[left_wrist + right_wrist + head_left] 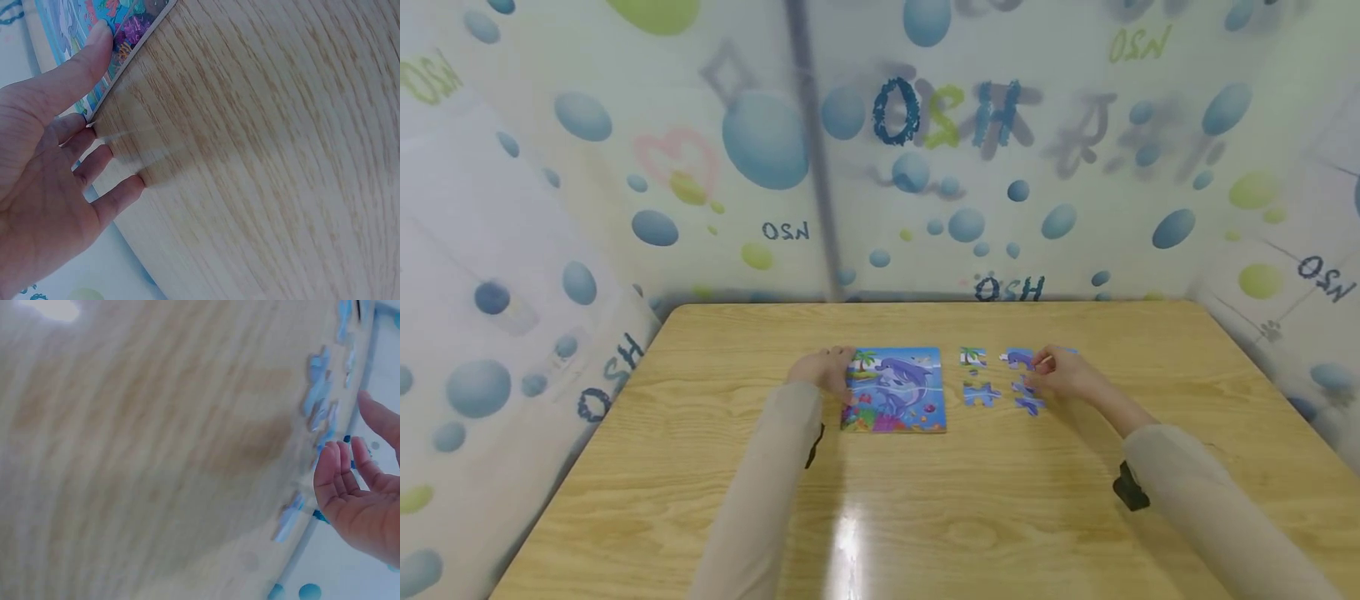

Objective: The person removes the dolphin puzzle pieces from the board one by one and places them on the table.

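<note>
A square jigsaw puzzle board (898, 392) with a dolphin picture lies flat on the wooden table. At its left edge is my left hand (823, 371). In the left wrist view, the thumb (94, 59) rests on the picture while the fingers bend along the board's edge. My right hand (1063, 375) hovers over loose puzzle pieces (981, 393) to the right of the board. In the right wrist view its thumb (378, 419) stands apart from the loosely bent fingers, and nothing shows between them. The fingers partly cover a dolphin piece (1018, 358).
Several loose pieces lie in rough rows, including a palm-tree piece (973, 357) and a blue one (1066, 352) partly behind the right hand. The table (1000, 517) reaches back to a patterned curtain (865, 208). Dark wrist straps (1130, 487) show beneath the sleeves.
</note>
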`<state>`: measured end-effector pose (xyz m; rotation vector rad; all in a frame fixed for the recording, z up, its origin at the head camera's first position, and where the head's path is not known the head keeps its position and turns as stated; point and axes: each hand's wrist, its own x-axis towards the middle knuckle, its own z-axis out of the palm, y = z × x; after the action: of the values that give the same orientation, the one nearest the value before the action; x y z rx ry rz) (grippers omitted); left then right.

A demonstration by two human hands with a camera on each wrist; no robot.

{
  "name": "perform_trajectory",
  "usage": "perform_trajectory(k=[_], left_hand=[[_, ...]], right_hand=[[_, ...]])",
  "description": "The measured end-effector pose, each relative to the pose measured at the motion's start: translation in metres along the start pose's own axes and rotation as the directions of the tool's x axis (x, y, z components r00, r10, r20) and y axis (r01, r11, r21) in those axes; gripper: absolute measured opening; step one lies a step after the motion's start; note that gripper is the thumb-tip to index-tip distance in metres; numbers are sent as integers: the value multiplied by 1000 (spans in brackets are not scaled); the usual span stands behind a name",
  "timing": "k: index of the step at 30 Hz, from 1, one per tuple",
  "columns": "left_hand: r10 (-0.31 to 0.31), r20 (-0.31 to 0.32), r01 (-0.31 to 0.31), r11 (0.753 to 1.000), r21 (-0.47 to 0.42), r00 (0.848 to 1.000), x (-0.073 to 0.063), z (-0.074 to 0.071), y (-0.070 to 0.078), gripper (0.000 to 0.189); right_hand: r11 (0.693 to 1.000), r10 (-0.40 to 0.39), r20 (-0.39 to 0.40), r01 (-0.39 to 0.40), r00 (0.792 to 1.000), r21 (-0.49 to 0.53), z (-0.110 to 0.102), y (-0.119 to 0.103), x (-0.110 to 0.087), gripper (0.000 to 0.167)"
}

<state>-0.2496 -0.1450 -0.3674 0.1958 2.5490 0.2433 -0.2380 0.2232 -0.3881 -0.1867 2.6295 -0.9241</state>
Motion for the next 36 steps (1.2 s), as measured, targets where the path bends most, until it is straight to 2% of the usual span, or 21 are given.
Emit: perform_trajectory(k=[10, 13, 20, 23, 30, 36], left_hand=[[-7, -3, 7, 1000, 5, 1000, 1, 1, 1, 91], [-2, -4, 3, 999, 32, 1000, 0, 1, 1, 90], [-23, -13, 23, 999, -26, 1000, -1, 2, 1, 92], [-19, -10, 19, 999, -29, 1000, -1, 3, 0, 93], [-18, -6, 18, 1000, 7, 1000, 1, 3, -1, 92], [-20, 0, 20, 1000, -3, 1000, 0, 0, 1, 92]], right_hand=[[999, -36, 6, 36, 999, 20, 1, -20, 9, 55], [996, -73, 28, 72, 997, 46, 3, -27, 12, 57], [981, -192, 95, 190, 977, 33, 7, -46, 24, 60], [980, -198, 126, 194, 972, 42, 11, -54, 31, 58], [993, -118, 215, 110, 969, 51, 28, -73, 43, 59], [978, -210, 201, 207, 957, 35, 47, -92, 49, 53]])
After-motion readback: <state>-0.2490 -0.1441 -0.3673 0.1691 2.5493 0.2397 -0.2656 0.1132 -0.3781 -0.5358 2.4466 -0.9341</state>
